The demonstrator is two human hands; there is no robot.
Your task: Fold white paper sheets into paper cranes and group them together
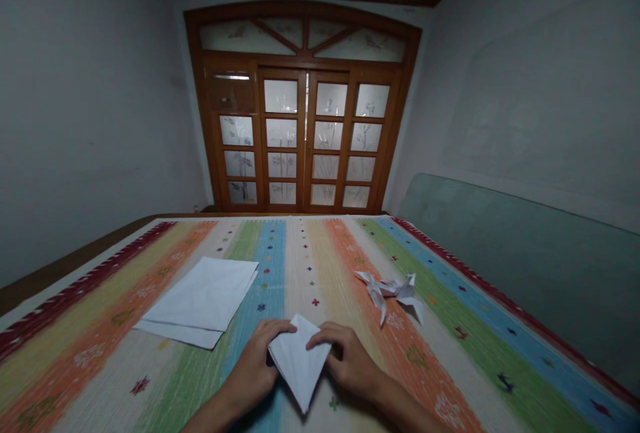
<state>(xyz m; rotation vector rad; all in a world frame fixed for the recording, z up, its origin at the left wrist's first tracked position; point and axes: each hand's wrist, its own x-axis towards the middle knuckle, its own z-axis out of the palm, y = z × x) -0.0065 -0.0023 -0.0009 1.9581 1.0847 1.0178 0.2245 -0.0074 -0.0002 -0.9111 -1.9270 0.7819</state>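
Folding of paper in hand, a mid-stage by the look of the layered edges: a kite-shaped packet of folded white paper (299,366) held between both hands, near the edge of a striped woven bedcover (310,266), its long tip pointing back toward the body and its short tip toward the far door. Whether the long tip touches the cover or hangs just above it, impossible to tell.

Bare left hand (255,363) curled over the packet's left edge, fingers pressed together and pinching the paper; bare right hand (347,359) doing the same on the right edge. Both thumbs out of sight, so their part in the grip impossible to tell.

Next move, as a judgement, calling for a clean, firm crease — the packet steadied flat, its edges kept in line, the fold pressed along its full length.

Just beyond the left hand, not touching it, a slightly fanned stack of square white paper sheets (200,299) on the cover. Off to the right, well apart from the right hand, a spiky white origami figure (393,293) — possibly two, too overlapped to tell. Farther off, a brown wooden double door with frosted glass panes (300,133), and along the right side, a pale green panel (525,273).
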